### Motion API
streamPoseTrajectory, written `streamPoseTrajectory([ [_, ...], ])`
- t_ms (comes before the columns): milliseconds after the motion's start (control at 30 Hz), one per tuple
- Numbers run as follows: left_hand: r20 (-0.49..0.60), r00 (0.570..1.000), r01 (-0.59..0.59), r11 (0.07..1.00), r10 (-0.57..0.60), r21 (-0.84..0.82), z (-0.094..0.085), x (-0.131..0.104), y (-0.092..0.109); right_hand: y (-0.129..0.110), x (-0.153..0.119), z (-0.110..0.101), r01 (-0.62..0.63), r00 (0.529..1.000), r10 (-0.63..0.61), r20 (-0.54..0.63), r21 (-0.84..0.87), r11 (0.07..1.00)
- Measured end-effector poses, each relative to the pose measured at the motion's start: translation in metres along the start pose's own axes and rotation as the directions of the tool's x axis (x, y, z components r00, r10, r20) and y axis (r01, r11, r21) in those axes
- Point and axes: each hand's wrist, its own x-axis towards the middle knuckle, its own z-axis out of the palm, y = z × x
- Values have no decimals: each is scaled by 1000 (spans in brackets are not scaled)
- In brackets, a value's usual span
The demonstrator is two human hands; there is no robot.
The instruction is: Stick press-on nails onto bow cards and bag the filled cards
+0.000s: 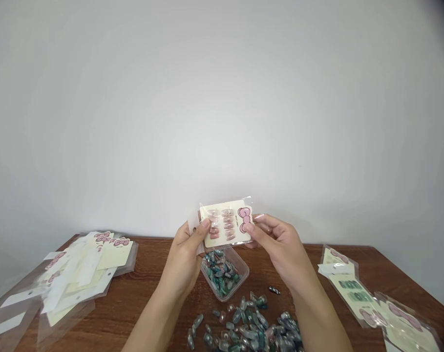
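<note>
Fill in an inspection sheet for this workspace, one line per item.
Surface: brown wood-grain table.
Job's things: press-on nail card with pinkish nails, in a clear sleeve, held above the table; clear plastic tub holding mostly green nails.
Clutter: loose nails heaped nearer the camera than the tub; bow-printed cards and clear sleeves overlapping at left; sleeved cards at right, one showing green nails.
Grippers: bare hands; left hand grips the card's plain end, right hand its bow end.
Cables: nothing seen.
Surroundings: plain pale wall behind the table.
</note>
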Motion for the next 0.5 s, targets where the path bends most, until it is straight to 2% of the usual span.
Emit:
streamPoseTrajectory([
  [133,6,993,119,991,-120,64,-4,2,7,-1,1,-2,12,999,-12,-30,2,1000],
  [233,54,990,122,984,-129,129,-14,6,18,-5,-1,-5,5,1000,-6,-13,-33,999],
  [333,199,976,56,981,-94,188,-27,8,31,-10,-5,-5,13,995,-3,97,-104,994],
  [433,283,935,94,916,-216,389,-36,5,37,-12,-11,-3,31,974,7,225,-167,985],
  [500,319,893,135,866,-316,481,-35,2,35,-13,-14,-1,37,965,20,263,-209,977],
])
